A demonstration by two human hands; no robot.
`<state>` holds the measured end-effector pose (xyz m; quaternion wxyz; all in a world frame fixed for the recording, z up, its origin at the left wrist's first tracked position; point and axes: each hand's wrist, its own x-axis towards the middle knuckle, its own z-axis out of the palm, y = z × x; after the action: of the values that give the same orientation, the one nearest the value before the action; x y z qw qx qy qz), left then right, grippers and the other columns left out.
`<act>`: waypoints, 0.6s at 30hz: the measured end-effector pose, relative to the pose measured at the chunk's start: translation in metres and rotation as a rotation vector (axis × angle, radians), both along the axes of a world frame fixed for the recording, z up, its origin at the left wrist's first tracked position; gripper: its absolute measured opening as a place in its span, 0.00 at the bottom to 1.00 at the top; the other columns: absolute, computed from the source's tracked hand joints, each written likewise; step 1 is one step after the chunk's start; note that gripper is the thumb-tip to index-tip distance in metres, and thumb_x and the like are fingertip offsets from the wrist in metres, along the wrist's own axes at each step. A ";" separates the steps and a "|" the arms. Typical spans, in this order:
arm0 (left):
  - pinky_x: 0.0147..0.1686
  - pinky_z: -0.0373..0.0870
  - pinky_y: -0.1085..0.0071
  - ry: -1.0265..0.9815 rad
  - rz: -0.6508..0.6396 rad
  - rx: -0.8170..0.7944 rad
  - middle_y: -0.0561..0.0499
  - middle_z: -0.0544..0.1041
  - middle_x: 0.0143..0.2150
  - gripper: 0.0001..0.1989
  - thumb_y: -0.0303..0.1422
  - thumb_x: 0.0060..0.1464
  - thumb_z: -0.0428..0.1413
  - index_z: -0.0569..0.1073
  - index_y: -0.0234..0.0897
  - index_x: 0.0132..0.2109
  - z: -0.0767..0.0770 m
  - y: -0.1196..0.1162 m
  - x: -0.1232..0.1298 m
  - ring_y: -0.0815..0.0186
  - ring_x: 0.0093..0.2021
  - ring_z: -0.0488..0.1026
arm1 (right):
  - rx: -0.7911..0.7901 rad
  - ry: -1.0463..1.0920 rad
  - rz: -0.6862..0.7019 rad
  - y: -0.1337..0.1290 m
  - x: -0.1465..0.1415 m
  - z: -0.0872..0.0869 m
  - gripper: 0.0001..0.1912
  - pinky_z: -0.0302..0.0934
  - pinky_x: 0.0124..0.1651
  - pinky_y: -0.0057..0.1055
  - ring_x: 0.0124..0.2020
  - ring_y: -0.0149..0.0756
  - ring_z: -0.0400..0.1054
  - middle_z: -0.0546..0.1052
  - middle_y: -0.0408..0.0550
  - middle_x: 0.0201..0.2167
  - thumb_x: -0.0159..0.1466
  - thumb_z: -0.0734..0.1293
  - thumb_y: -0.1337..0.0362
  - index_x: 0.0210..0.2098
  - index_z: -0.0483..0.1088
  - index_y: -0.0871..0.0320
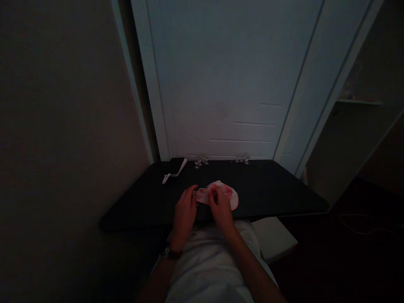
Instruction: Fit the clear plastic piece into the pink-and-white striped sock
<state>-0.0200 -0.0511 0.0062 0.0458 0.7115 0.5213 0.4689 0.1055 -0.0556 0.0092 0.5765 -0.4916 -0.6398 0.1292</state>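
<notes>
A pink and white cloth piece (232,196), perhaps a sock, lies on the black tabletop (261,185) near its front edge. My left hand (186,209), with a dark watch on the wrist, is at a small clear object (202,191) at the cloth's left end, fingers curled against it. My right hand (220,205) rests over the middle of the cloth, fingers pinched together on it. The dim light hides the exact fingertip contacts and the shape of the clear object.
At the table's back left lies a black and white item (177,167). Small clear glassy pieces (202,161) stand along the back edge, with another cluster (242,158) farther right. A white panel (221,75) rises behind. A white box (274,237) sits below the front edge.
</notes>
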 end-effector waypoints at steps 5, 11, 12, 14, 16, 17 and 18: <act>0.46 0.65 0.63 0.011 0.008 -0.006 0.45 0.70 0.49 0.17 0.27 0.56 0.44 0.63 0.38 0.53 -0.001 0.000 0.000 0.62 0.46 0.69 | 0.002 -0.015 0.000 0.000 0.000 0.001 0.10 0.58 0.38 0.30 0.33 0.34 0.66 0.72 0.46 0.32 0.62 0.54 0.66 0.35 0.65 0.57; 0.47 0.65 0.63 0.007 -0.002 -0.009 0.45 0.70 0.49 0.16 0.27 0.57 0.43 0.63 0.37 0.52 0.000 0.000 0.001 0.62 0.46 0.69 | -0.023 -0.017 -0.008 0.000 0.000 0.000 0.10 0.58 0.39 0.31 0.34 0.34 0.66 0.72 0.46 0.32 0.63 0.54 0.65 0.35 0.65 0.57; 0.47 0.65 0.63 0.008 -0.002 -0.009 0.45 0.70 0.49 0.16 0.27 0.57 0.43 0.63 0.37 0.51 0.000 0.000 0.001 0.62 0.45 0.69 | -0.024 -0.015 -0.008 0.000 0.001 0.001 0.10 0.58 0.39 0.31 0.33 0.34 0.66 0.72 0.46 0.32 0.63 0.54 0.65 0.35 0.65 0.57; 0.46 0.65 0.64 0.011 -0.003 -0.008 0.45 0.70 0.48 0.15 0.27 0.57 0.44 0.64 0.37 0.51 -0.001 -0.001 0.001 0.63 0.44 0.70 | -0.018 -0.008 -0.005 0.000 0.001 0.001 0.10 0.59 0.38 0.31 0.33 0.34 0.66 0.72 0.46 0.32 0.63 0.54 0.65 0.35 0.65 0.57; 0.45 0.66 0.64 0.016 -0.007 -0.007 0.45 0.70 0.48 0.16 0.28 0.57 0.43 0.63 0.37 0.52 -0.001 -0.001 0.000 0.63 0.43 0.70 | -0.009 0.004 0.004 0.000 0.001 0.002 0.10 0.59 0.38 0.30 0.33 0.34 0.66 0.72 0.46 0.32 0.63 0.54 0.65 0.35 0.66 0.57; 0.45 0.66 0.64 0.017 -0.007 -0.005 0.45 0.70 0.48 0.16 0.28 0.57 0.43 0.63 0.37 0.52 -0.001 -0.001 0.001 0.63 0.43 0.70 | -0.004 0.010 0.005 0.000 0.001 0.002 0.11 0.59 0.39 0.30 0.33 0.34 0.66 0.72 0.46 0.32 0.63 0.54 0.66 0.35 0.66 0.57; 0.46 0.66 0.64 0.017 -0.006 -0.003 0.45 0.70 0.48 0.16 0.28 0.57 0.43 0.63 0.37 0.52 -0.001 -0.001 0.001 0.63 0.43 0.70 | 0.000 0.014 0.007 0.000 0.001 0.002 0.10 0.58 0.39 0.30 0.33 0.34 0.66 0.72 0.46 0.32 0.63 0.54 0.66 0.35 0.66 0.57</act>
<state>-0.0195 -0.0517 0.0052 0.0437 0.7171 0.5200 0.4620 0.1066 -0.0559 0.0114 0.5805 -0.4885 -0.6373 0.1349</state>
